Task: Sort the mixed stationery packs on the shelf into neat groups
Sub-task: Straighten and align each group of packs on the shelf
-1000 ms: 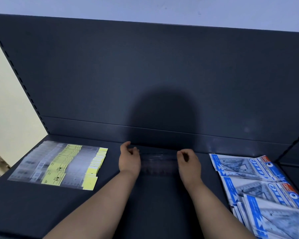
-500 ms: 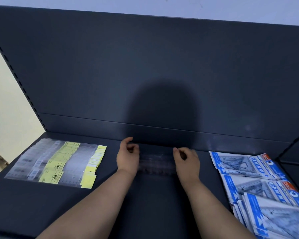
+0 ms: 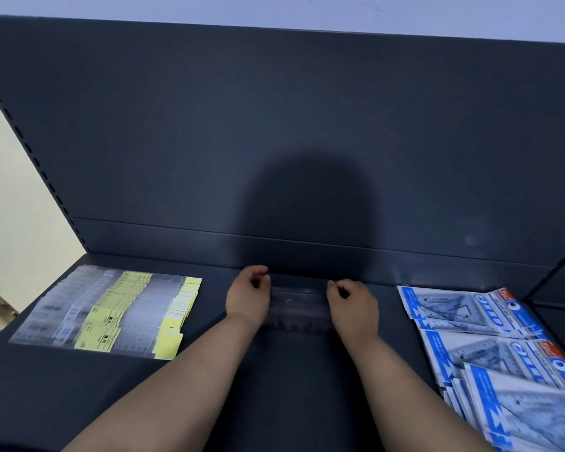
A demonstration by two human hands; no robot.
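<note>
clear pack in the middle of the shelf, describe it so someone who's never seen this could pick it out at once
Take the dark shelf and look at its middle, near the back panel. There the clear pack lies, its ends gripped by the left hand and right hand. Unlike the yellow-labelled packs to the left and blue-and-white packs to the right, it is nearly colourless.
</note>
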